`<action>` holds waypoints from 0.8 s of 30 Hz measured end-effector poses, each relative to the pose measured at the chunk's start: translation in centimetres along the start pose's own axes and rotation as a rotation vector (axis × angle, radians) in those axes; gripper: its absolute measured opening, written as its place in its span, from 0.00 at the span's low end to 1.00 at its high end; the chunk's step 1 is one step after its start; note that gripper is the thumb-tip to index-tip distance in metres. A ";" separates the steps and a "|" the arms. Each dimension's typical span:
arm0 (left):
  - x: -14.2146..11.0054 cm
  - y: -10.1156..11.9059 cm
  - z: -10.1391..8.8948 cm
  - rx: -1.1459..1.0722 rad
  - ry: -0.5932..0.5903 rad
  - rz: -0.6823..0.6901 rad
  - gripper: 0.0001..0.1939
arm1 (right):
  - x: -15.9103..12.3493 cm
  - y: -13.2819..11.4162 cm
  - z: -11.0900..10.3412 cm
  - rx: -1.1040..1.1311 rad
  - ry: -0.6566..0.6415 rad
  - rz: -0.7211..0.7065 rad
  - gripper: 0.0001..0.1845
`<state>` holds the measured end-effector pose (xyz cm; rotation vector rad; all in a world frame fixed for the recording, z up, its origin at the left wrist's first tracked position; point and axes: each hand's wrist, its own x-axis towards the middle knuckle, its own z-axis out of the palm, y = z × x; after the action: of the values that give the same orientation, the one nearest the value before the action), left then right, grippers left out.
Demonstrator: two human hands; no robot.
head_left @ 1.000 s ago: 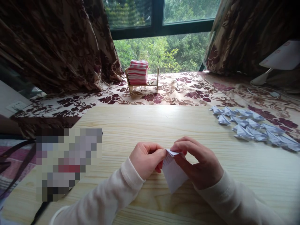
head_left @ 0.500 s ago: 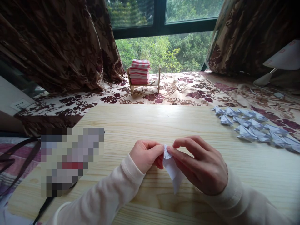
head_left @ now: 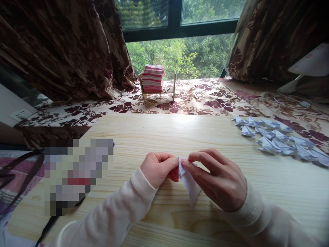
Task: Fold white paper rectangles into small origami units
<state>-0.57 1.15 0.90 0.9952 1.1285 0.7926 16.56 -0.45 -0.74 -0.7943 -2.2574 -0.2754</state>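
While the left hand (head_left: 158, 169) pinches a small white paper (head_left: 191, 188) by its folded upper edge, the right hand (head_left: 222, 180), fingers curved, sets a fingertip to the fold; whether it also grips cannot be told. The paper hangs between the two hands, above the near middle of a pale wooden counter (head_left: 144, 137). At left lies an item (head_left: 77, 178) blurred past recognition. On the counter's far right, folded paper pieces (head_left: 269, 145) sit in a cluster. Farther off, striped cloths (head_left: 153, 80) stand stacked on a small rack (head_left: 174, 87) before a window (head_left: 177, 34), a lamp (head_left: 309, 63) at far right.
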 end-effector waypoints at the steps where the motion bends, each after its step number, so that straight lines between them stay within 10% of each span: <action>1: 0.0 0.0 0.0 0.005 0.000 0.005 0.10 | 0.0 0.0 0.0 -0.007 -0.006 -0.004 0.13; 24: -0.2 0.1 0.2 0.068 0.094 0.009 0.08 | -0.6 1.5 0.7 0.264 0.012 0.278 0.09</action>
<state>-0.48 0.97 1.11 1.0288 1.2396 0.8199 17.42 0.80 -1.69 -0.9439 -2.0834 0.1452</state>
